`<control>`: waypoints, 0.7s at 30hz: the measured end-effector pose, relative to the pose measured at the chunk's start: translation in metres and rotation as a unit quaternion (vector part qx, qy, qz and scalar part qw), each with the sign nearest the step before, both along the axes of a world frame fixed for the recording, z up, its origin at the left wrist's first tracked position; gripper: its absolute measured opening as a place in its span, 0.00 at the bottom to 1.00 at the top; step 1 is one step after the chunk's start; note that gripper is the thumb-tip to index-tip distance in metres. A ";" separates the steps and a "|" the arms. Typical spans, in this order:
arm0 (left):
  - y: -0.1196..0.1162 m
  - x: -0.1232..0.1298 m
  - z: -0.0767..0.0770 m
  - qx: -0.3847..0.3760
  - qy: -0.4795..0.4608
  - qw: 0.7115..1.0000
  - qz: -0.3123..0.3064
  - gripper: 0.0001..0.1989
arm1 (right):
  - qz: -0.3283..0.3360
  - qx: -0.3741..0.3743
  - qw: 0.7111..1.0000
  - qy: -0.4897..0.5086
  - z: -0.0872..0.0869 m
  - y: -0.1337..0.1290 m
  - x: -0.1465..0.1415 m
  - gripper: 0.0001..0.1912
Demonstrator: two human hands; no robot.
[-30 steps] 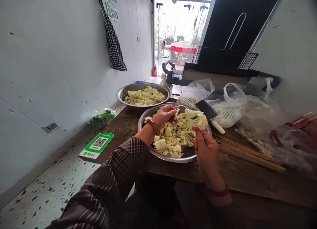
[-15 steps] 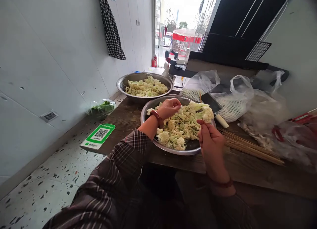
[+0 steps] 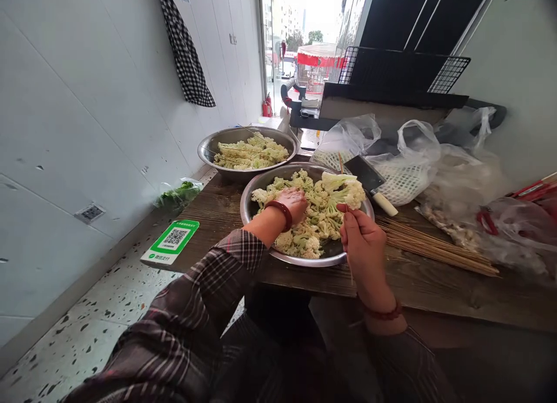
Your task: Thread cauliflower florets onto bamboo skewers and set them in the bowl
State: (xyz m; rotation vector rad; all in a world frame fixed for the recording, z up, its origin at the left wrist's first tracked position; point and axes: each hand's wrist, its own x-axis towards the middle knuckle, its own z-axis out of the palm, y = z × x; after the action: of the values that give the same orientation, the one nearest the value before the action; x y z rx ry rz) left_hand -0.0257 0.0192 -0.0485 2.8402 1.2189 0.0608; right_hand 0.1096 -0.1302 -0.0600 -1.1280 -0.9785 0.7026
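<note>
A steel bowl [image 3: 249,208] of cauliflower pieces [image 3: 306,247] stands near the table's front edge. Over its middle, my left hand [image 3: 294,204] reaches down among the pieces, its fingertips hidden. My right hand [image 3: 364,238] pinches a thin skewer at the bowl's right side. On the skewer's upper part is a large cauliflower piece [image 3: 348,191], above the bowl. Behind stands a second steel bowl [image 3: 204,150] with more cauliflower and a few skewers in it.
Bare skewers [image 3: 439,247] lie on the wooden table [image 3: 221,204] at right. A cleaver [image 3: 366,173] rests behind the near bowl, beside plastic bags [image 3: 407,176]. A green payment card [image 3: 173,240] lies at the left corner; bagged greens [image 3: 177,193] are beyond it.
My left hand has moved down into the cauliflower from above the bowl. My right hand still holds the skewer with the piece on it. The view has shifted slightly.
</note>
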 end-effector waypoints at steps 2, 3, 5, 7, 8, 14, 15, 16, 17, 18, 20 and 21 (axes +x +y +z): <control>0.001 0.000 -0.002 -0.001 -0.003 1.000 -0.009 0.03 | 0.000 0.002 1.000 -0.003 0.000 0.000 0.000 0.19; 0.002 -0.001 -0.003 -0.003 -0.001 1.000 -0.013 0.04 | 0.001 0.002 1.000 -0.004 0.000 0.000 0.000 0.19; 0.005 -0.003 -0.003 -0.008 -0.001 1.000 -0.012 0.06 | 0.002 0.004 1.000 -0.004 0.001 0.000 0.000 0.19; 0.007 -0.006 -0.002 -0.014 -0.018 1.000 0.004 0.07 | 0.002 0.005 1.000 -0.001 0.002 0.000 -0.001 0.18; 0.009 -0.007 -0.001 -0.017 -0.033 0.999 0.017 0.06 | 0.002 0.005 1.000 0.002 0.002 0.000 -0.001 0.18; 0.015 -0.011 0.013 -0.073 -0.228 0.969 0.057 0.04 | 0.000 0.007 1.000 0.015 0.002 0.002 -0.001 0.18; 0.015 -0.011 0.015 -0.108 -0.280 0.952 0.065 0.04 | -0.003 0.007 1.000 0.015 0.002 0.002 -0.001 0.19; 0.014 -0.012 0.018 -0.156 -0.337 0.926 0.073 0.03 | -0.004 0.005 1.000 0.015 0.001 0.002 -0.001 0.19; 0.013 -0.013 0.021 -0.214 -0.393 0.891 0.080 0.04 | -0.005 0.002 1.000 0.015 0.001 0.002 -0.001 0.19; 0.011 -0.013 0.023 -0.274 -0.445 0.848 0.086 0.04 | -0.005 -0.001 1.000 0.015 0.001 0.003 -0.001 0.19; 0.006 -0.015 0.027 -0.381 -0.528 0.753 0.093 0.07 | -0.004 -0.001 1.000 0.014 0.000 0.002 -0.002 0.19; 0.004 -0.015 0.029 -0.419 -0.557 0.712 0.090 0.08 | -0.004 0.002 1.000 0.015 0.000 0.002 -0.002 0.19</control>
State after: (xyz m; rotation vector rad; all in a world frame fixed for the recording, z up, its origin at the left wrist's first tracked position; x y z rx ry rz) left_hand -0.0407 0.0234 -0.0191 1.3723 0.8211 0.8327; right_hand 0.1077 -0.1280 -0.0600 -1.1133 -0.9500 0.7091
